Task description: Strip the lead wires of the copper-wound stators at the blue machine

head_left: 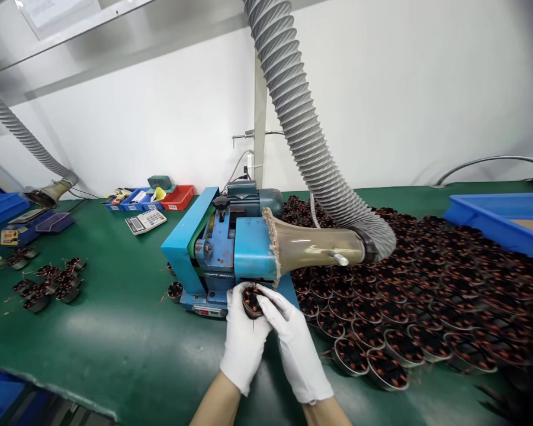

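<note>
A round wound stator (252, 302), dark with copper-coloured windings and a thin wire end sticking out below, is held between my two white-gloved hands. My left hand (244, 337) is closed around its left side and underside. From the right, my right hand (288, 328) has its thumb and fingers pressed on the stator's rim. The stator is close against the front of a blue bench machine (251, 248), just below its blue hood. Whether the stator touches the machine is hidden by my fingers.
Many similar stators (382, 319) crowd the green table (115, 343) on the right. Several more (48, 287) form a small group at left. A grey suction hose (293, 100) joins the machine's clear funnel (315, 244). A calculator (145, 222) and a red bin (178, 198) stand behind.
</note>
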`<action>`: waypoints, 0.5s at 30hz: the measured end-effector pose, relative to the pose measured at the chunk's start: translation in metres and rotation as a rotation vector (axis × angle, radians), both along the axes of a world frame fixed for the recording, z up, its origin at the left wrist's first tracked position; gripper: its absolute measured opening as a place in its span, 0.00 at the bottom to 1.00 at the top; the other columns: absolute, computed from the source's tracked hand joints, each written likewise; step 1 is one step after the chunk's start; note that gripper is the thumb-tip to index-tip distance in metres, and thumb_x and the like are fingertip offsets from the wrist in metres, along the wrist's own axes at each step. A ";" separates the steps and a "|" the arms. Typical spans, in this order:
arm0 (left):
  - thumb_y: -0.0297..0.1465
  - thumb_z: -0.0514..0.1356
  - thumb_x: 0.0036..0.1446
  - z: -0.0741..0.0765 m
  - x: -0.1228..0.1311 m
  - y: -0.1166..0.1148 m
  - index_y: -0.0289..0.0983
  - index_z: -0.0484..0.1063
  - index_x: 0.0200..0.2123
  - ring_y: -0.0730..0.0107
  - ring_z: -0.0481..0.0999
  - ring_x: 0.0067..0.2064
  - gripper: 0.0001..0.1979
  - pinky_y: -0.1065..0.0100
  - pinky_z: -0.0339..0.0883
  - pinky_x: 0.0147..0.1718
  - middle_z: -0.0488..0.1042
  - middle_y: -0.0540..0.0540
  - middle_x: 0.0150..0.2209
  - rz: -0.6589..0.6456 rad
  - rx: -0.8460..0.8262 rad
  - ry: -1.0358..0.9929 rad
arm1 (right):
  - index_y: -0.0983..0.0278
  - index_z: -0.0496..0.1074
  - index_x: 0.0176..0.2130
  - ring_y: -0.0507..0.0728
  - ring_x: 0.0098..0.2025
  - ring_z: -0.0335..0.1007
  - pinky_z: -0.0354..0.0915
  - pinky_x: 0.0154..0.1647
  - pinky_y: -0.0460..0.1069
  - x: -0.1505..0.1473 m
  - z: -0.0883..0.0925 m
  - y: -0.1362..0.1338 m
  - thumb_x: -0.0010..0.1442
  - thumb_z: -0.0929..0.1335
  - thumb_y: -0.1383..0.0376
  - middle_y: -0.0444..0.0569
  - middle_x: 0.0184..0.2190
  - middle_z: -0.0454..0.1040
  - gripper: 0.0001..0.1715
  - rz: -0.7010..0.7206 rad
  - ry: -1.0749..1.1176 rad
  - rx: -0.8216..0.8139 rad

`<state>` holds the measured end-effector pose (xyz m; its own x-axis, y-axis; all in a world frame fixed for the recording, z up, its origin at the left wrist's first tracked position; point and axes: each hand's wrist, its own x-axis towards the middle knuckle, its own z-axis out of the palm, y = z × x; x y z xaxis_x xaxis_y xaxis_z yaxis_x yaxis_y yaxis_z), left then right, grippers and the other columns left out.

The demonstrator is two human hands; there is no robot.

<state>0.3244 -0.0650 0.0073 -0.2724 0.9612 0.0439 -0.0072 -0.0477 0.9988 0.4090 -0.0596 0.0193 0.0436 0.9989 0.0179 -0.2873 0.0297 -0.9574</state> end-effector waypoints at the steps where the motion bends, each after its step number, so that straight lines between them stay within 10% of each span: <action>1: 0.22 0.59 0.46 0.001 0.000 0.000 0.38 0.66 0.45 0.64 0.71 0.48 0.20 0.63 0.63 0.51 0.69 0.44 0.45 -0.024 0.010 0.020 | 0.62 0.78 0.40 0.63 0.47 0.73 0.64 0.54 0.58 0.000 0.000 0.000 0.51 0.72 0.56 0.51 0.42 0.79 0.17 -0.001 0.004 -0.006; 8: 0.23 0.58 0.45 0.011 0.002 -0.004 0.37 0.65 0.45 0.61 0.70 0.48 0.20 0.61 0.62 0.51 0.69 0.42 0.45 -0.084 0.014 -0.004 | 0.62 0.77 0.43 0.64 0.49 0.72 0.62 0.56 0.59 0.003 -0.001 -0.005 0.53 0.71 0.55 0.52 0.44 0.78 0.19 0.001 -0.001 -0.014; 15: 0.34 0.70 0.40 -0.006 -0.031 -0.055 0.43 0.68 0.46 0.58 0.72 0.48 0.27 0.61 0.64 0.49 0.73 0.44 0.46 -0.293 -0.033 -0.434 | 0.58 0.78 0.41 0.64 0.46 0.73 0.69 0.49 0.55 0.001 -0.018 -0.054 0.53 0.71 0.59 0.54 0.44 0.77 0.14 -0.013 -0.274 0.179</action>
<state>0.2934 -0.1203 0.0011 0.0214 0.9987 -0.0453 -0.4288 0.0501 0.9020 0.4099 -0.1137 0.0008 0.0257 0.9782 0.2061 -0.0178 0.2066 -0.9783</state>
